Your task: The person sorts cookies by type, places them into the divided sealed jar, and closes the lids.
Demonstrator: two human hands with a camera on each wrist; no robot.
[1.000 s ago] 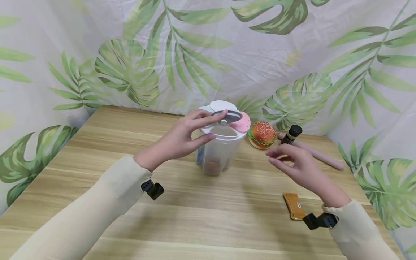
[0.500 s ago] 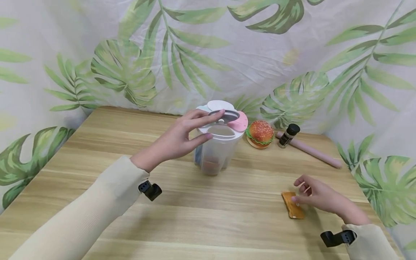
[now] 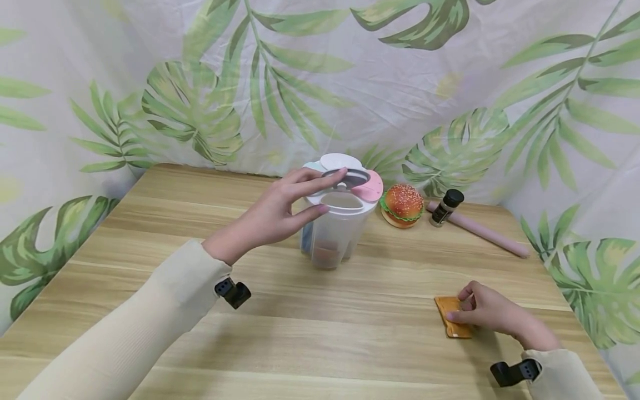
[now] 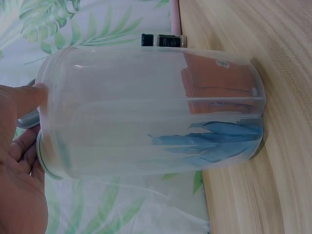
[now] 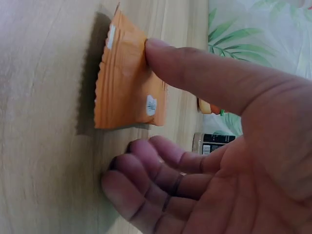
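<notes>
A clear plastic storage container [image 3: 333, 236] stands upright on the table, its lid divided into white, pale blue and pink flaps. My left hand [image 3: 280, 211] holds the lid, thumb on the front rim and a finger on the raised grey flap [image 3: 354, 178]. Below that flap the opening is bare. Inside, the left wrist view shows orange packets [image 4: 219, 83] and blue-wrapped pieces [image 4: 219, 141]. An orange packet [image 3: 450, 316] lies on the table at the right. My right hand [image 3: 492, 314] touches it with the thumb; its other fingers are loosely bent, apart from the packet in the right wrist view.
Right of the container sits a toy hamburger [image 3: 403, 204]. Beside it, a small black-capped bottle [image 3: 445, 208] stands in front of a pink stick [image 3: 487, 236]. A leaf-patterned cloth [image 3: 300, 83] hangs behind the wooden table [image 3: 280, 344].
My right hand has moved from near the bottle down toward the front right, and its thumb now touches the orange packet. The left hand has stayed at the lid.
</notes>
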